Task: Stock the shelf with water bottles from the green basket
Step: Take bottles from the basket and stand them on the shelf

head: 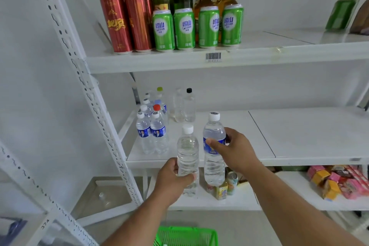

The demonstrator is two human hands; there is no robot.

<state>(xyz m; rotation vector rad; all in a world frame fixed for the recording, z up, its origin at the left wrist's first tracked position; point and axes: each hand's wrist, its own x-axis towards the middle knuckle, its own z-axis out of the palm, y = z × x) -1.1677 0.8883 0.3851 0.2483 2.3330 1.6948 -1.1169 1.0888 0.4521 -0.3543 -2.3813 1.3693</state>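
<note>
My left hand (173, 180) grips a plain clear water bottle (187, 152) with a white cap, held upright in front of the middle shelf's edge. My right hand (232, 151) holds a second water bottle (214, 136) with a blue label and white cap, upright and just right of the first. Both bottles hang in front of the white middle shelf (259, 136). Several water bottles (151, 132) stand at the shelf's left, two clear ones (184, 106) behind them. The green basket (186, 235) sits on the floor below my arms.
The top shelf (199, 58) carries red cans, green cans and glass beer bottles. On the lower shelf lie small drink cans (227, 185) and colourful boxes (339, 181). A perforated white upright (89, 96) runs down the left side.
</note>
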